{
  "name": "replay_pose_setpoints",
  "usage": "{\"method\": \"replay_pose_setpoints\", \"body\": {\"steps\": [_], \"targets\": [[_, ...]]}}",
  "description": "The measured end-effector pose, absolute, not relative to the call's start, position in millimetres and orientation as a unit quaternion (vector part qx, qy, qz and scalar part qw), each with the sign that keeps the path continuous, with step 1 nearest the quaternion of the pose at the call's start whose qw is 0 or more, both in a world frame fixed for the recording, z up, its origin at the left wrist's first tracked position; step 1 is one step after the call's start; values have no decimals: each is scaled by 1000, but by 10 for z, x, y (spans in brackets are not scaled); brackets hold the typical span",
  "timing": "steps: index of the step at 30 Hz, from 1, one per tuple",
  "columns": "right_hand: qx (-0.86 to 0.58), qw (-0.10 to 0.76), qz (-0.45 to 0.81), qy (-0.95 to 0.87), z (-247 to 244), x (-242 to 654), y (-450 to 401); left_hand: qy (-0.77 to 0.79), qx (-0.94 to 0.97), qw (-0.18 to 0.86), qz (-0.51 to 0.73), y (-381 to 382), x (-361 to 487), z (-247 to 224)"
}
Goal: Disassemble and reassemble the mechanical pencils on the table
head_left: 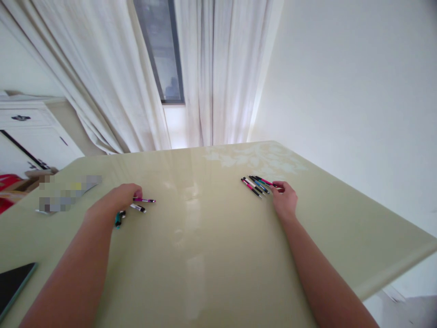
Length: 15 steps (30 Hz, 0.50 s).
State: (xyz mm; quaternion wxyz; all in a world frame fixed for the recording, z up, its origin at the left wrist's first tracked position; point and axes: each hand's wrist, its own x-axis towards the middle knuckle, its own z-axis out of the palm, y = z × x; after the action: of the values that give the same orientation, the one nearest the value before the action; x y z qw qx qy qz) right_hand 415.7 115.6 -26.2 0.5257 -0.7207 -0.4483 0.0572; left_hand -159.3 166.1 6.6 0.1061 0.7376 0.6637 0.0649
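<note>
My left hand [125, 197] is over the left of the table, its fingers closed on one end of a purple pen [146, 200]. Just below that pen lies a white and black pen [138, 208]. A teal and black pen [118, 220] pokes out beside my wrist, partly hidden by it. On the right, my right hand [285, 200] pinches the near end of a black and pink pen [266, 181]. This pen is at the far edge of a slanted row of several pens, among them a pink and black one [251, 187] and a blue one [261, 185].
The glossy pale-green table [211, 255] carries a blurred flat packet [70, 196] at the left and a dark tablet-like device [15, 284] at the near left corner. Beyond are white curtains [218, 73], a white cabinet [30, 132] and a wall [355, 91] along the right.
</note>
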Motion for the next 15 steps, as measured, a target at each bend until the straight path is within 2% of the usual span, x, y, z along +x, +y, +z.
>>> {"method": "replay_pose_setpoints", "body": {"steps": [4,8,12,15], "targets": [[-706,548,53,-445,-235,4147,1130,657,748,90,22,1682,-1480,129],[-721,522,72,-451,-227,4134,1119,646,757,94,27,1666,-1254,260],[-741,486,82,-457,-254,4130,1139,604,788,69,95,1568,-528,297],[-740,472,47,-477,-237,4138,1146,468,847,132,217,1332,236,144]]}}
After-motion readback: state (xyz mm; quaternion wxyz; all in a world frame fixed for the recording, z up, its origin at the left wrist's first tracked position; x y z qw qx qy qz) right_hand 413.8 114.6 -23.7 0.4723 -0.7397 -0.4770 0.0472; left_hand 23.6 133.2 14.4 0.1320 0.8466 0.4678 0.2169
